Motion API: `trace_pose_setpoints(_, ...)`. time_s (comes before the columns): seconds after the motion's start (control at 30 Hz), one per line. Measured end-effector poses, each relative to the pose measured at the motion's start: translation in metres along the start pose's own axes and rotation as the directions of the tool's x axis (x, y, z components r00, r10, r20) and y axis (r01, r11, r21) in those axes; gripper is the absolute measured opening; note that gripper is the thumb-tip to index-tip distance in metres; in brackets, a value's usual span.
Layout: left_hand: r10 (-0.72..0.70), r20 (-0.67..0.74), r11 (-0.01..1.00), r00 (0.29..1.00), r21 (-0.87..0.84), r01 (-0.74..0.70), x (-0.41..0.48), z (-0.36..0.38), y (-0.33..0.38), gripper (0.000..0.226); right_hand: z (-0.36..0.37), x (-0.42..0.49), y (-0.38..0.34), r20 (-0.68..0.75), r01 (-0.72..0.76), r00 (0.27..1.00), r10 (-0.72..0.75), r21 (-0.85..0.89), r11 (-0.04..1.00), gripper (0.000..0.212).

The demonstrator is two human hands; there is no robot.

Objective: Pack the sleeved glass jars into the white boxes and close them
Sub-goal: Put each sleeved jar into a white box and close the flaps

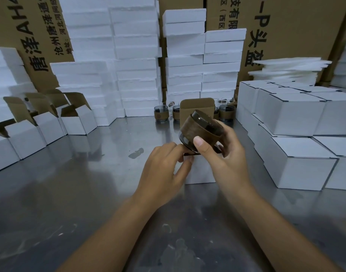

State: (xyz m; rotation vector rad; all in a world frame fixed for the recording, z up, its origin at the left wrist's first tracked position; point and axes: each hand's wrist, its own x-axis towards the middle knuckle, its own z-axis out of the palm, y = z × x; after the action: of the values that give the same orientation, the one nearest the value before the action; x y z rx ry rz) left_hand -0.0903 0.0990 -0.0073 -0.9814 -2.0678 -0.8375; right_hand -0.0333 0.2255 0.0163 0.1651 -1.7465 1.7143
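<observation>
At twelve o'clock the sleeved jar (199, 126) is held tilted in the right hand (223, 154) grip; the white box (199, 171), pinched by the left hand (164, 165), should be steadied.

Bare forearms (117, 222) in from six o'clock; bare left hand (164, 165); bare right hand (223, 154) at its three o'clock, thumbnail (198, 141) trimmed short, neatly rounded.

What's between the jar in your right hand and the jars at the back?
In the head view, the raised lid flap of the open white box stands between the held jar and the back jars.
</observation>
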Motion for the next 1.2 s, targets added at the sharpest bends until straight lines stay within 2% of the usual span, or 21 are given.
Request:
trace_pose_setpoints(0.2, 0.024, -0.012, 0.999, 1.000, -0.034, -0.024, 0.000, 0.000, -0.002, 0.018, -0.001, -0.001, 0.000, -0.031, 0.001, 1.000, -0.001, 0.001, 1.000, 0.049)
trace_pose_setpoints(0.37, 0.059, -0.020, 0.998, 0.998, 0.001, -0.059, 0.001, 0.001, -0.002, 0.013, 0.000, -0.001, -0.001, -0.038, 0.016, 0.999, -0.018, -0.056, 0.998, 0.053)
trace_pose_setpoints(0.6, 0.091, -0.046, 0.994, 0.995, 0.060, -0.088, 0.003, 0.001, -0.001, 0.015, 0.001, -0.003, -0.001, -0.026, 0.044, 0.998, -0.051, -0.205, 0.978, 0.046)
trace_pose_setpoints(0.83, 0.067, -0.009, 0.996, 0.998, 0.066, -0.066, 0.005, -0.001, -0.001, 0.011, -0.002, 0.001, 0.003, -0.025, 0.158, 0.984, -0.176, -0.334, 0.929, 0.074)
trace_pose_setpoints(0.9, 0.068, 0.002, 0.996, 0.998, 0.056, -0.068, 0.005, -0.002, -0.001, 0.011, -0.002, 0.003, 0.004, 0.010, 0.242, 0.966, -0.258, -0.380, 0.893, 0.068)
trace_pose_setpoints(0.97, 0.074, 0.013, 0.996, 0.997, 0.045, -0.074, 0.005, -0.003, 0.000, 0.011, -0.003, 0.004, 0.005, 0.023, 0.297, 0.947, -0.321, -0.446, 0.844, 0.053)
trace_pose_setpoints(1.2, 0.063, 0.027, 0.998, 0.998, 0.021, -0.064, 0.006, -0.005, 0.003, 0.018, -0.003, 0.003, 0.008, 0.021, 0.288, 0.937, -0.349, -0.611, 0.738, 0.023)
